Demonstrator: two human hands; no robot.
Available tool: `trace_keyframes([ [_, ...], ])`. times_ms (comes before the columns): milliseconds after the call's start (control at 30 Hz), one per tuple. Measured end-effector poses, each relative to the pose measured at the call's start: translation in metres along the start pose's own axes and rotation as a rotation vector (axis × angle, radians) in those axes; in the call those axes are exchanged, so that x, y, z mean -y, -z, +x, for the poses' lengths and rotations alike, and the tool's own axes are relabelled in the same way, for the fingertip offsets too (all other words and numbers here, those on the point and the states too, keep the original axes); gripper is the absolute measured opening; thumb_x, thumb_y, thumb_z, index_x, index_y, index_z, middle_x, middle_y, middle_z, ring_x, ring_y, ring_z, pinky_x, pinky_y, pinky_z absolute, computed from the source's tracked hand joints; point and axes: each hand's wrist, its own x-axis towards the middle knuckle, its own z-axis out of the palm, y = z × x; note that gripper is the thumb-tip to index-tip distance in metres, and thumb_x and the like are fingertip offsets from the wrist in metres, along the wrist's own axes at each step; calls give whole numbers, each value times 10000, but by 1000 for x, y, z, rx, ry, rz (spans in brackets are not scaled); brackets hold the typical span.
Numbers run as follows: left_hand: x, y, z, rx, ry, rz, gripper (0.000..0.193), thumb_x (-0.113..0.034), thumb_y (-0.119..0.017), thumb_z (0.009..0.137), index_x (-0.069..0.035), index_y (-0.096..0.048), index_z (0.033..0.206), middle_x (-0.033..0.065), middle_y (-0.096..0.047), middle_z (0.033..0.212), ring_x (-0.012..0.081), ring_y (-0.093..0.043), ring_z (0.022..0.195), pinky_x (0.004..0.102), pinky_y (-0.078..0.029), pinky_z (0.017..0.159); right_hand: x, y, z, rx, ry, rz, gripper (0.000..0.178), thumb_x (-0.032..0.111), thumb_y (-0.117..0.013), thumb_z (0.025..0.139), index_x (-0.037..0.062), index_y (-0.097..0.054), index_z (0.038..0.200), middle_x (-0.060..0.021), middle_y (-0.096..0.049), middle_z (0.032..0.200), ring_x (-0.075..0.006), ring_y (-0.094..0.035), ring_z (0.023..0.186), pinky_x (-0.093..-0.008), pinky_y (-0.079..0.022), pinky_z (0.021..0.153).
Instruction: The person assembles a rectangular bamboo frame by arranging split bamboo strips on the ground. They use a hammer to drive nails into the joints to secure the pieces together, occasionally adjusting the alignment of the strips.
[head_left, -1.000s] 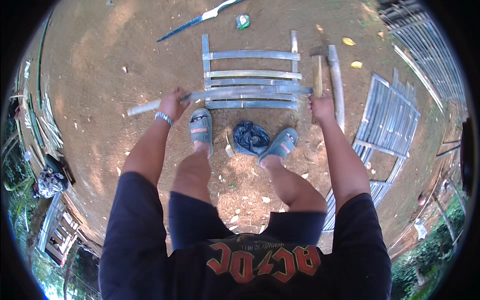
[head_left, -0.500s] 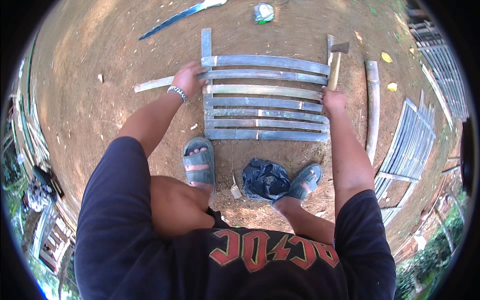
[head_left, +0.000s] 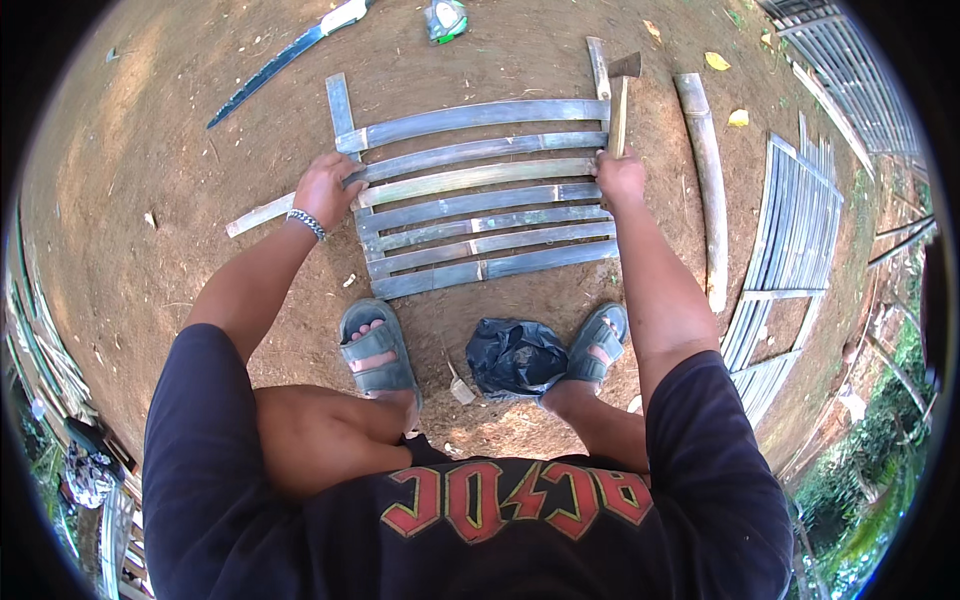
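Several split-bamboo slats lie crosswise in a row over two upright strips, making a flat bamboo frame (head_left: pixel 495 245) on the dirt in front of my feet. At its left side my left hand (head_left: pixel 328 190) grips the end of a pale bamboo slat (head_left: pixel 480 181), fingers curled over the slat and the left upright strip (head_left: pixel 341 105). My right hand (head_left: pixel 621 178), at the right ends of the slats, is closed round the wooden handle of a hatchet (head_left: pixel 619 112), its dark metal head pointing up and away. Another pale strip (head_left: pixel 262 214) sticks out left from beneath my left hand.
A black plastic bag (head_left: pixel 515 358) lies between my sandalled feet. Right of the frame are a thick bamboo pole (head_left: pixel 706 185) and a slatted bamboo panel (head_left: pixel 790 230). A long blade with a pale handle (head_left: pixel 275 70) and a small white-green object (head_left: pixel 445 20) lie beyond.
The whole view has shifted and tilted, so the frame appears further left and slanted. Both hands keep about the same places on it, and the hatchet stays upright in my right hand.
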Motion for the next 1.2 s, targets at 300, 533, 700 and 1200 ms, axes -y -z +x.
trace_keyframes([
  [300,-12,-1,10,-45,-72,34,252,-168,-753,840,-73,-747,1073,115,-690,1060,330,-627,1038,419,-511,942,8,14,-5,-15,-18,-75,331,182,-656,864,-27,-635,1120,-196,-721,830,-277,-734,732,-402,-564,737],
  [533,3,14,-2,-72,-50,-56,347,-157,-782,822,-66,-701,1147,137,-675,1171,353,-623,1120,426,-509,983,7,18,-13,-46,42,-127,291,160,-642,873,-19,-640,1103,-173,-714,826,-265,-719,702,-395,-559,739],
  [700,40,30,-29,-34,-2,-9,378,-184,-787,830,-56,-681,1170,152,-658,1208,368,-618,1134,433,-505,991,-20,30,-12,-84,-16,20,274,134,-643,904,-15,-640,1133,-159,-719,861,-230,-704,665,-383,-562,678],
  [1200,33,25,-18,21,-73,190,391,-250,-752,863,-116,-680,1224,125,-665,1202,346,-612,1117,452,-497,968,-58,38,-81,-106,-140,270,252,61,-638,937,10,-611,1182,-61,-647,866,-116,-604,583,-248,-493,505],
])
